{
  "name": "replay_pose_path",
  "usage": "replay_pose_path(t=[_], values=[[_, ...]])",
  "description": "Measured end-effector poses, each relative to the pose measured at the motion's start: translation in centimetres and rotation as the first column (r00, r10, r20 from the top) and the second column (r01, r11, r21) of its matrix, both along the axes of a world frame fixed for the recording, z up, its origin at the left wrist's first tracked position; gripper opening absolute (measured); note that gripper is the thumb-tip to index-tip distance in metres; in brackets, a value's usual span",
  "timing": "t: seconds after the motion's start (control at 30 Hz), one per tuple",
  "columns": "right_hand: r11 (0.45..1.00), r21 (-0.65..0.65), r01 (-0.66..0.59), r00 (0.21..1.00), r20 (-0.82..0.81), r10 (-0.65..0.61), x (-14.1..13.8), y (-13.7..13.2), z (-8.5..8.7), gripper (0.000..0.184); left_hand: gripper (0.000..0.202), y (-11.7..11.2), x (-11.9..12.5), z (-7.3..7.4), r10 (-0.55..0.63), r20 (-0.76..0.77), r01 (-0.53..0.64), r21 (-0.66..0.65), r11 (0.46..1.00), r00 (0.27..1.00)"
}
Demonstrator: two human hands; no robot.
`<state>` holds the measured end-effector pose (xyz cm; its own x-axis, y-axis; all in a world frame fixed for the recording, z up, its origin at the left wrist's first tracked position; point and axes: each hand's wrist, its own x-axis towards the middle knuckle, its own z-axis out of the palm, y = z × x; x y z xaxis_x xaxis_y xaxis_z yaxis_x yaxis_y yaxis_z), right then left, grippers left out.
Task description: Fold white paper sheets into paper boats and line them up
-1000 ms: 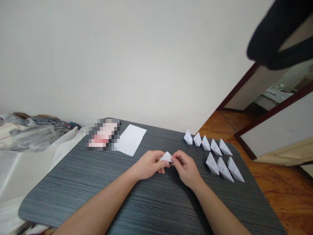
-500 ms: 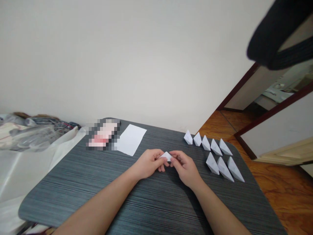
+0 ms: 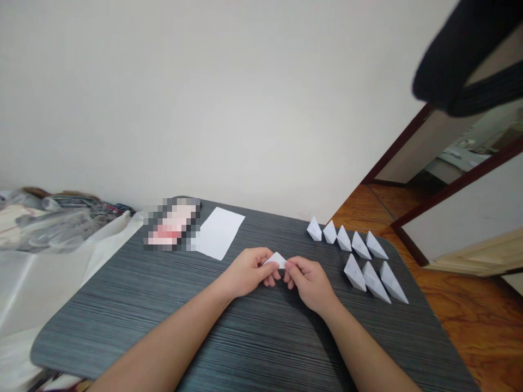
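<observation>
A small folded white paper (image 3: 278, 259), triangular at its top, is held between my two hands above the dark table (image 3: 261, 337). My left hand (image 3: 250, 272) pinches its left side, thumb in front and fingers curled behind. The right corner is pinched between the thumb and forefinger of my right hand (image 3: 309, 279). To the right stand several folded paper boats in two rows, among them a back-row one (image 3: 344, 238) and a front-row one (image 3: 355, 272).
White paper sheets (image 3: 220, 231) lie at the back left, beside a pixelated pink-and-red item (image 3: 174, 224). Plastic-covered goods (image 3: 73, 218) sit left of the table. A wall (image 3: 245, 109) rises behind it, and wooden floor (image 3: 461, 294) shows at the right.
My right hand's fingers have curled in and shifted slightly down at the paper's right corner. The paper has tilted a little; my left hand is almost where it was.
</observation>
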<state>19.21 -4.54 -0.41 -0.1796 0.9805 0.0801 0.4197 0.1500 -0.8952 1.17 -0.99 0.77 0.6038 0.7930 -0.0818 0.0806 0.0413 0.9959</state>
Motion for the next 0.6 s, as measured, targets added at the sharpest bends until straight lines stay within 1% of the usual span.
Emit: replay_pose_path(t=[0.17, 0.33, 0.6], values=[[1.000, -0.007, 0.004, 1.000, -0.008, -0.004, -0.07, -0.06, 0.08, 0.027, 0.020, 0.03, -0.03, 0.19, -0.049, -0.042, 0.049, 0.005, 0.999, 0.998], [1.000, -0.008, -0.003, 1.000, 0.029, 0.003, -0.15, -0.12, -0.03, 0.027, 0.024, -0.06, -0.06, 0.24, -0.051, -0.111, 0.055, 0.031, 0.998, 0.992], [0.998, -0.048, -0.048, 0.998, 0.027, 0.050, -0.27, -0.14, 0.27, 0.027, 0.027, -0.25, -0.13, 0.44, -0.056, -0.124, 0.059, 0.021, 0.998, 0.991]])
